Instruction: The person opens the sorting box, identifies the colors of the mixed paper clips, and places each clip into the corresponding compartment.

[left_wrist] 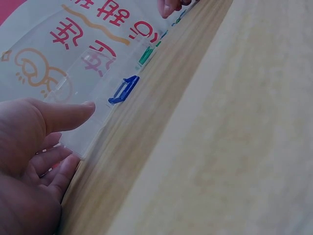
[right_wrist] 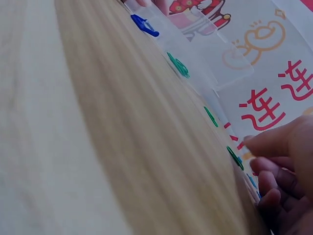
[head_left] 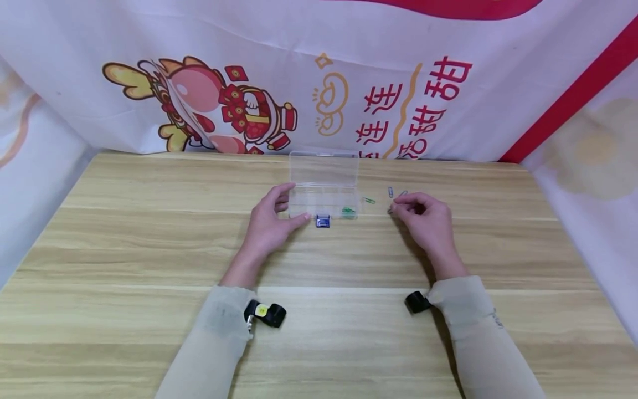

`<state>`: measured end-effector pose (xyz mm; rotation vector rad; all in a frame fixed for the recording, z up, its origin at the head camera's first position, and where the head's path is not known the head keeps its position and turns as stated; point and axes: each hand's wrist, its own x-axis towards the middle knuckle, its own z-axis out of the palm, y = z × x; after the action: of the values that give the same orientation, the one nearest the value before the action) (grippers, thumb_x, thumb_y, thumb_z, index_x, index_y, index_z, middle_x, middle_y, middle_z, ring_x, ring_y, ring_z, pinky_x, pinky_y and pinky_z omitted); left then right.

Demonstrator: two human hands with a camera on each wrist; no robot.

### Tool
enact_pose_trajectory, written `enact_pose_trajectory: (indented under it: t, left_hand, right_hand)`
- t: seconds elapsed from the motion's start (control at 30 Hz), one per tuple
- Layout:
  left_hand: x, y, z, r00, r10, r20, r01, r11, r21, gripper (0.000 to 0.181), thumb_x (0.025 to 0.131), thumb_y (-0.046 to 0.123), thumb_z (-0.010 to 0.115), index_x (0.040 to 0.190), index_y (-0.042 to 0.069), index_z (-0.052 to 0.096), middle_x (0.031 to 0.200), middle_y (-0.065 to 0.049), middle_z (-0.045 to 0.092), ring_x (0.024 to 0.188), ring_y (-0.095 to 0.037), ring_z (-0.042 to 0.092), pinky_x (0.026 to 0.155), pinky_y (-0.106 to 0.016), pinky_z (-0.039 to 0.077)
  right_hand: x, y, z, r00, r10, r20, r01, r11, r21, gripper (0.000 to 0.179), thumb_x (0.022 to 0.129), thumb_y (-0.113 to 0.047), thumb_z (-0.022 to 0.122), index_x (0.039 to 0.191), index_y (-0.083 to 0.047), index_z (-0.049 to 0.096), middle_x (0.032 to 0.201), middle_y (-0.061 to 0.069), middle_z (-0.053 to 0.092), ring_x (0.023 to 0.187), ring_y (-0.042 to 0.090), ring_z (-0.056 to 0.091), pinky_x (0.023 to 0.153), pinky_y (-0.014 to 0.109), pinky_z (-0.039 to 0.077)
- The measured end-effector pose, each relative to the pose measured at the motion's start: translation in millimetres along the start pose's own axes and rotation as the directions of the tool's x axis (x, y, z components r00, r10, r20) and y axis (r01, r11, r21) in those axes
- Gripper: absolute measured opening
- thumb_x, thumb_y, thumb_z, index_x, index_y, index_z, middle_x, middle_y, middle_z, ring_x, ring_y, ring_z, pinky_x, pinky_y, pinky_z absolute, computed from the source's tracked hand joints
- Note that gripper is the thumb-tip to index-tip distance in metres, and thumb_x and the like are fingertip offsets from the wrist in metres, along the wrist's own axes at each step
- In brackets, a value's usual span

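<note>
My left hand (head_left: 269, 223) grips the left end of a clear plastic box (head_left: 324, 185), its thumb at the front edge and its fingers at the side. The lid stands raised at the back. Green paper clips (head_left: 348, 210) lie in the box's front right compartment, and a blue latch (head_left: 323, 221) hangs at the front. Right of the box, my right hand (head_left: 430, 219) is bent down to the table, with a gap between thumb and finger in the right wrist view. Beside its fingertips is a green paper clip (right_wrist: 234, 157); whether they touch it is unclear.
Another green paper clip (head_left: 369, 200) lies between the box and my right hand. Beyond that hand are blue paper clips (head_left: 390, 192). The wooden table (head_left: 329, 332) meets a printed cloth (head_left: 224, 33) just behind the box.
</note>
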<state>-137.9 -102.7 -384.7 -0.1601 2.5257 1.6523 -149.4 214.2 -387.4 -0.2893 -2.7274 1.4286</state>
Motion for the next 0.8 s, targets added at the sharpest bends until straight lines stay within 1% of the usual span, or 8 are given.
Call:
enact_pose_trajectory:
  t: [0.2,0.3,0.43,0.63,0.8]
  left_hand:
    - [-0.2,-0.5,-0.4,1.0,-0.001,0.001,0.001,1.0,0.002,0.077,0.093,0.023,0.086,0.16,0.025,0.049,0.159,-0.011,0.053,0.145,-0.032,0.054,0.123,-0.047,0.049]
    - [-0.3,-0.4,-0.5,1.0,-0.002,0.002,0.002,1.0,0.004,0.077,0.093,0.023,0.086,0.161,0.026,0.049,0.16,-0.011,0.053,0.146,-0.032,0.054,0.124,-0.047,0.048]
    - [-0.4,-0.5,-0.4,1.0,-0.006,0.004,0.006,1.0,0.006,0.077,0.094,0.024,0.086,0.161,0.026,0.049,0.16,-0.011,0.053,0.146,-0.031,0.054,0.123,-0.047,0.049]
    - [-0.7,-0.8,-0.4,1.0,-0.006,0.002,0.006,1.0,0.005,0.077,0.093,0.024,0.086,0.161,0.026,0.049,0.16,-0.011,0.053,0.145,-0.031,0.054,0.123,-0.047,0.049]
    - [-1.1,-0.8,-0.4,1.0,-0.007,-0.001,0.007,1.0,0.004,0.077,0.093,0.023,0.086,0.161,0.026,0.049,0.16,-0.011,0.053,0.146,-0.031,0.054,0.123,-0.047,0.049]
  right_hand:
    - [2.0,0.7,-1.9,1.0,-0.028,0.01,0.028,0.994,-0.104,0.023,0.1,-0.021,0.076,0.121,-0.011,0.079,0.121,0.01,0.067,0.103,0.023,0.058,0.084,0.028,0.049]
    - [2.4,1.2,-3.0,0.999,-0.042,0.026,0.045,0.989,-0.143,0.023,0.102,-0.019,0.073,0.123,-0.011,0.079,0.121,0.012,0.066,0.103,0.026,0.057,0.085,0.033,0.049]
    - [2.8,2.4,-3.9,0.997,-0.064,0.045,0.071,0.98,-0.185,0.021,0.104,-0.017,0.071,0.122,-0.011,0.079,0.119,0.012,0.065,0.101,0.027,0.057,0.084,0.034,0.048]
    - [3.5,3.4,-2.9,0.994,-0.094,0.048,0.102,0.972,-0.213,0.02,0.103,-0.016,0.072,0.12,-0.011,0.08,0.114,0.012,0.066,0.097,0.026,0.057,0.081,0.032,0.047]
    - [3.6,2.9,-3.0,0.995,-0.094,0.04,0.1,0.972,-0.212,0.018,0.103,-0.015,0.072,0.117,-0.01,0.081,0.112,0.012,0.066,0.096,0.025,0.057,0.08,0.032,0.047]
